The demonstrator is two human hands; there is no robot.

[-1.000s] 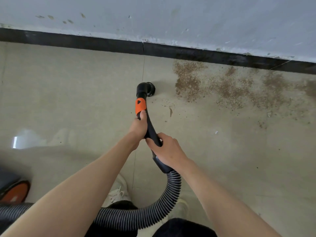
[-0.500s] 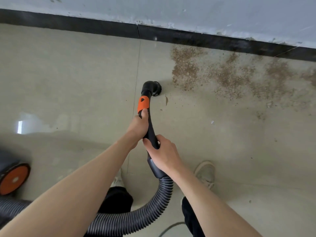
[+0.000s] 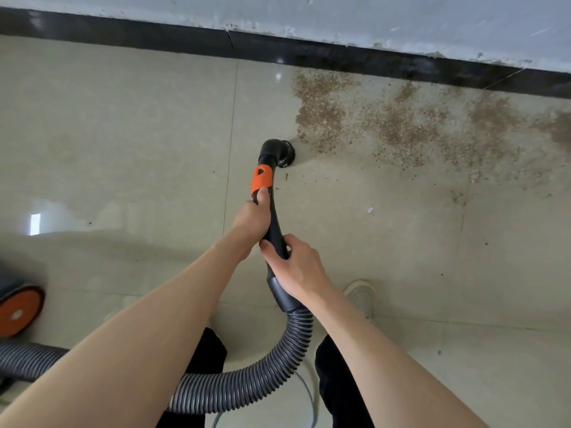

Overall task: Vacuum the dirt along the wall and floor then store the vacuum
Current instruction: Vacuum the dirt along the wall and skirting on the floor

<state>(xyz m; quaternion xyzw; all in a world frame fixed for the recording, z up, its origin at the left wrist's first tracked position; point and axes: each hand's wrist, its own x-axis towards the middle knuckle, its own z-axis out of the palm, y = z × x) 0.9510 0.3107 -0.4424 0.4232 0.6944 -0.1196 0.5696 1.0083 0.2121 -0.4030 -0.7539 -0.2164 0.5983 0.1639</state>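
A black vacuum handle [image 3: 276, 230] with an orange collar [image 3: 261, 179] ends in a round black nozzle [image 3: 277, 152] that touches the beige tiled floor. My left hand [image 3: 251, 216] grips the handle just below the collar. My right hand [image 3: 298, 268] grips it lower, above the cuff of the ribbed grey hose [image 3: 278, 359]. Brown dirt [image 3: 383, 122] spreads over the floor to the right of the nozzle, up to the black skirting [image 3: 340, 57] under the white wall. The nozzle sits at the dirt's left edge.
The vacuum body with an orange wheel [image 3: 18, 310] stands at the left edge, the hose running from it behind my left arm. My shoe [image 3: 360, 296] and dark trouser legs are below the hands. A thin cable [image 3: 309, 396] lies on the floor between my legs.
The nozzle has moved right and toward the wall, reaching the dirt's left edge. The small debris it passed now lies just behind it. My right foot has stepped forward.
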